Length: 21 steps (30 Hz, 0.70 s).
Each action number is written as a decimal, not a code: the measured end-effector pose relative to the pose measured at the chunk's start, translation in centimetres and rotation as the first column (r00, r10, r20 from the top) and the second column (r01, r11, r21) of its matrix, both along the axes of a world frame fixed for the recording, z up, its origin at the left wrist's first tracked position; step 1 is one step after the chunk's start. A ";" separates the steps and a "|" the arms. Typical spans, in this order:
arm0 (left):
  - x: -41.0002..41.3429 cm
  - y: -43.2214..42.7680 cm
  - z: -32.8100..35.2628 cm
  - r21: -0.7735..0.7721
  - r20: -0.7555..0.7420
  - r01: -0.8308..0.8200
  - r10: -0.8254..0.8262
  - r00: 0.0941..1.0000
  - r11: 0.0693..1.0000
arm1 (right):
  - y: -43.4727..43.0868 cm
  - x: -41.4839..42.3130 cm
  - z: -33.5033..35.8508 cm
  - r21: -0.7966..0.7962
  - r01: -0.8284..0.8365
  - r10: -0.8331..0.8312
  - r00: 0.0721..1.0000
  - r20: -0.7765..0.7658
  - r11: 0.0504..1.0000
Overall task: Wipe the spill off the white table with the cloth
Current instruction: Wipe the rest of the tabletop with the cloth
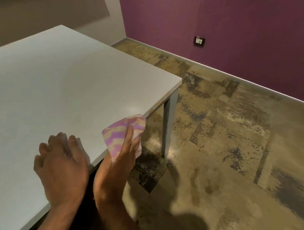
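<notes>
A white table (pixel 61 85) fills the left of the view, its right corner over a grey leg. My right hand (pixel 120 159) grips a bunched pink, purple and cream zigzag cloth (pixel 124 131) against the table's near right edge, where faint orange-brown marks (pixel 153 110) run along the rim. My left hand (pixel 62 164) rests flat on the tabletop near that same edge, fingers spread and holding nothing. No clear spill shows on the top surface.
The table leg (pixel 168 126) stands just right of the cloth. Mottled brown floor (pixel 225 145) spreads to the right, up to a purple wall (pixel 222 30) with a black socket (pixel 199 41). A beige wall stands behind the table.
</notes>
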State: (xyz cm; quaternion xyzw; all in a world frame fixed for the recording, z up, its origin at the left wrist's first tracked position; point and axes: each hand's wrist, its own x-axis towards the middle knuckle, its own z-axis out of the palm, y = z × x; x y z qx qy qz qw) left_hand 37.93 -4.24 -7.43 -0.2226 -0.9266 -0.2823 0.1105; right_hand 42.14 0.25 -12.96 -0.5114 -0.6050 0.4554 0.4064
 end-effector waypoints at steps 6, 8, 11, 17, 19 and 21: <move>0.0 0.2 0.5 -0.109 -0.018 0.019 -0.021 1.000 0.994 | 0.5 -0.3 0.8 0.158 0.111 -0.092 0.988 -0.128 0.981; 0.0 0.3 0.6 -0.127 -0.025 0.013 -0.016 1.000 0.992 | 1.8 -0.3 1.4 0.147 0.158 -0.128 0.973 -0.193 0.976; 0.2 0.3 0.8 -0.130 -0.034 -0.008 0.004 0.999 0.991 | 4.1 -0.3 2.6 0.049 0.139 -0.124 0.963 -0.238 0.989; 0.0 0.1 0.8 -0.230 -0.016 0.001 -0.005 1.000 0.973 | 7.9 0.1 2.8 0.003 0.139 -0.136 0.977 -0.162 0.990; 0.0 0.1 0.9 -0.236 0.002 0.013 -0.013 1.000 0.972 | 8.9 0.3 3.0 0.011 0.140 -0.138 0.982 -0.126 0.990; 0.0 0.5 1.1 -0.218 0.020 -0.026 0.031 0.999 0.976 | 9.9 0.3 3.4 0.017 0.148 -0.144 0.982 -0.124 0.989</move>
